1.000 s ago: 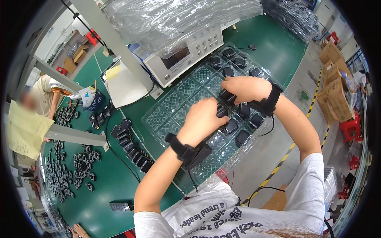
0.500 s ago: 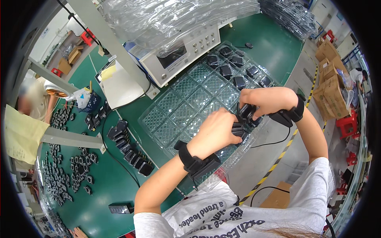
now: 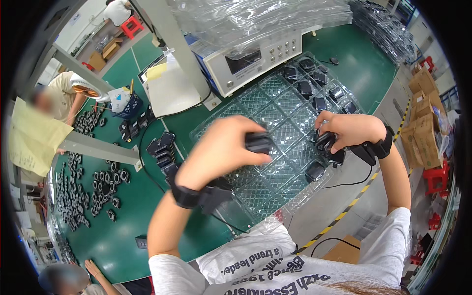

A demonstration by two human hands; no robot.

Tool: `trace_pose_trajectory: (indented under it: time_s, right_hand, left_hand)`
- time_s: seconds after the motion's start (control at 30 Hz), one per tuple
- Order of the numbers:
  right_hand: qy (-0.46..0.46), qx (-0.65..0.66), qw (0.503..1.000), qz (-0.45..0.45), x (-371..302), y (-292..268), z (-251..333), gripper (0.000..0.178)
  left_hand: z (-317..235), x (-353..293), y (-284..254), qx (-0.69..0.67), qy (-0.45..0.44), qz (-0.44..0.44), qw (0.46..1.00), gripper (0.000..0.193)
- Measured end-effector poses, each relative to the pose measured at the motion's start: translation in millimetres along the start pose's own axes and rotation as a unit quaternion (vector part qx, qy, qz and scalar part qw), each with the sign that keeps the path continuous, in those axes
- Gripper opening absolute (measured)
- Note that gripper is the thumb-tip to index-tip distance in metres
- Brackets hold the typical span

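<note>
My left hand (image 3: 216, 147) is closed round a small stack of black square watch-like units (image 3: 258, 143), raised over the clear plastic tray (image 3: 282, 129). Motion blurs this hand a little. My right hand (image 3: 351, 132) pinches a black square unit (image 3: 325, 141) above the tray's right side; its fingers partly hide the unit. Just below that hand, another black unit (image 3: 315, 171) lies in a tray compartment. Several more units (image 3: 305, 89) sit in compartments at the tray's far end. Both wrists wear black straps with small boxes.
A row of black units (image 3: 163, 147) lies left of the tray, with many round metal parts (image 3: 103, 184) farther left. Behind the tray stand a test instrument (image 3: 246, 66) and stacked clear trays (image 3: 260, 22). A grey post (image 3: 184, 54) rises beside them. Two other people sit at the left.
My left hand has moved left, away from my right hand, carrying its stack of units. The black unit below my right hand now shows. The whole view has shifted somewhat.
</note>
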State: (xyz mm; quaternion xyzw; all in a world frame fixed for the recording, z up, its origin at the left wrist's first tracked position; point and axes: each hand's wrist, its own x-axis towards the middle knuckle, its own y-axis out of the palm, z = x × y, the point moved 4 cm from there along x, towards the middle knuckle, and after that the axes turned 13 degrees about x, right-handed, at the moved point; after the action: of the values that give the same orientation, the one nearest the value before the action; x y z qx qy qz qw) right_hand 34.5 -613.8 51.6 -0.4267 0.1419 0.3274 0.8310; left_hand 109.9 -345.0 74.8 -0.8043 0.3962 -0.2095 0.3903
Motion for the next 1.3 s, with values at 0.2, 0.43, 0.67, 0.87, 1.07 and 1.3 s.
trace_pose_trajectory:
  time_s: [0.2,0.43,0.67,0.87,1.07,1.3]
  right_hand:
    - [-0.011,0.023,0.999,0.042,14.0,-8.9,-8.5,0.056]
    - [0.028,0.086,0.992,0.089,21.7,-18.9,-24.7,0.074]
    - [0.086,0.078,0.993,0.011,5.9,-32.1,-50.6,0.068]
    - [0.122,0.092,0.987,-0.057,-8.2,-43.9,-66.2,0.059]
    - [0.074,0.067,0.991,-0.094,-7.0,-49.2,-10.0,0.048]
    - [-0.231,0.088,0.969,-0.020,115.8,-6.9,124.2,0.048]
  left_hand:
    - [92.4,-48.8,-66.8,0.116,-0.177,0.000,0.977,0.045]
    - [118.5,-50.1,-55.6,-0.046,-0.231,0.054,0.970,0.036]
    - [117.3,-40.3,-41.2,-0.157,-0.255,-0.013,0.954,0.043]
    - [116.8,-23.3,-27.8,-0.194,-0.224,-0.057,0.953,0.043]
    - [116.7,-35.6,-49.8,-0.029,-0.159,-0.068,0.985,0.052]
    - [137.7,-66.2,-42.8,0.211,-0.090,-0.003,0.973,0.052]
